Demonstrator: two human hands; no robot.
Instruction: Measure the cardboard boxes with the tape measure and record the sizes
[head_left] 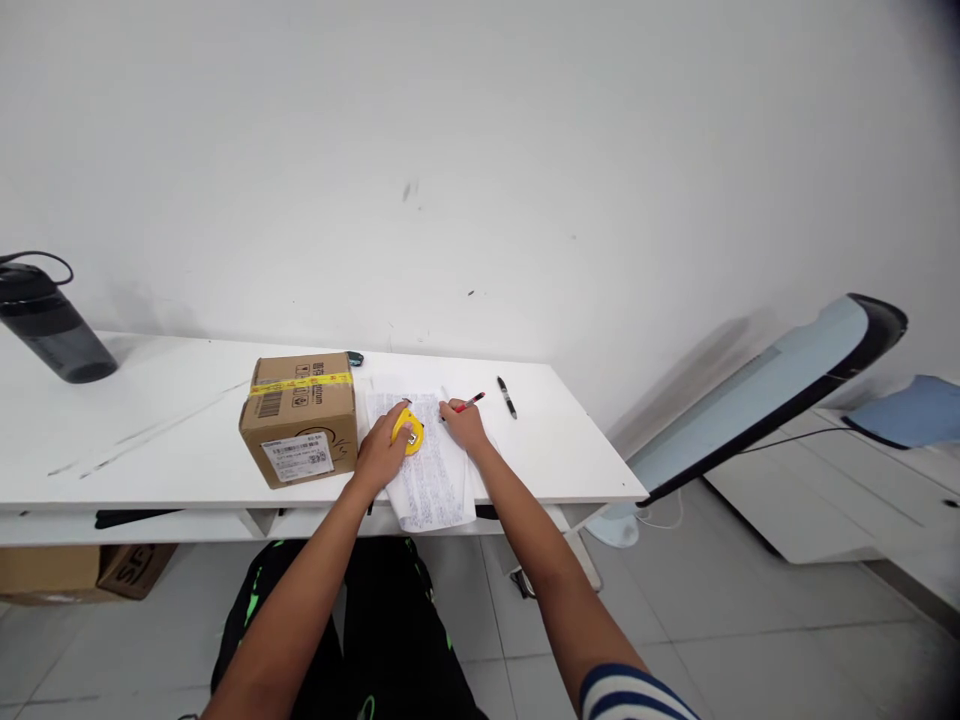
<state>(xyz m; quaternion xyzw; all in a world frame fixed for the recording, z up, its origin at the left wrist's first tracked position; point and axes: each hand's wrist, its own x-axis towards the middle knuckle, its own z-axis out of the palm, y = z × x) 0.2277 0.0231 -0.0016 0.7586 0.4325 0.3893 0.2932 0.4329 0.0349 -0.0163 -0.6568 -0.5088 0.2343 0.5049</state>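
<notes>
My left hand [381, 450] is closed around a yellow tape measure [409, 432], resting over the left part of a sheet of paper. Dense handwriting covers the paper [431, 485], whose lower end hangs over the desk's front edge. In my right hand [463, 425] is a red pen [471, 402], its tip end down at the paper's right side and hidden by my fingers. A taped cardboard box [300, 420] with a white label stands just left of my left hand.
A black pen [507, 397] lies on the white desk [187, 430] to the right. A dark bottle [56, 325] stands far left. Behind the box a small dark object [355, 358] peeks out. Beyond the desk's right end leans a large pale-blue, black-edged panel [757, 400]. Another carton [82, 572] sits below.
</notes>
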